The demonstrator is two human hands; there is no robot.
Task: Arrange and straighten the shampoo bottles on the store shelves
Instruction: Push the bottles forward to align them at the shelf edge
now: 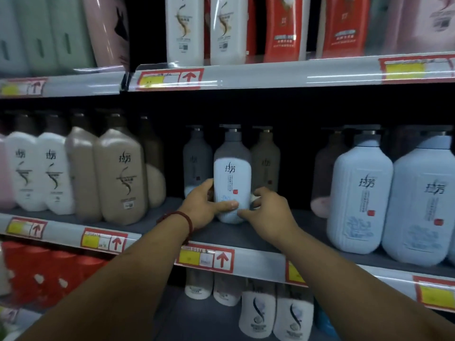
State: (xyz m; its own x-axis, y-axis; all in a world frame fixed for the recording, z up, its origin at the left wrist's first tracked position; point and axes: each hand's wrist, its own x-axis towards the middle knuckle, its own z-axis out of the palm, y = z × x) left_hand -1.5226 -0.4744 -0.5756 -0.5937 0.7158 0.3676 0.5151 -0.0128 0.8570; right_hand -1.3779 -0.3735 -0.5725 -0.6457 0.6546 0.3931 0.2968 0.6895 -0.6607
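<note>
A pale blue shampoo bottle with a grey top and pump (232, 175) stands upright on the middle shelf (246, 238), set forward of two darker bottles behind it (197, 156) (266, 158). My left hand (204, 207) grips its lower left side, thumb across the front. My right hand (268, 212) curls round its lower right side, the fingertips touching the base. A red cord sits on my left wrist.
Brown and white bottles (120, 178) fill the middle shelf at left; large pale blue bottles (359, 195) stand at right. The upper shelf holds white and red bottles (184, 30). White bottles (257, 313) sit on the shelf below. Price tags line the shelf edges (204, 258).
</note>
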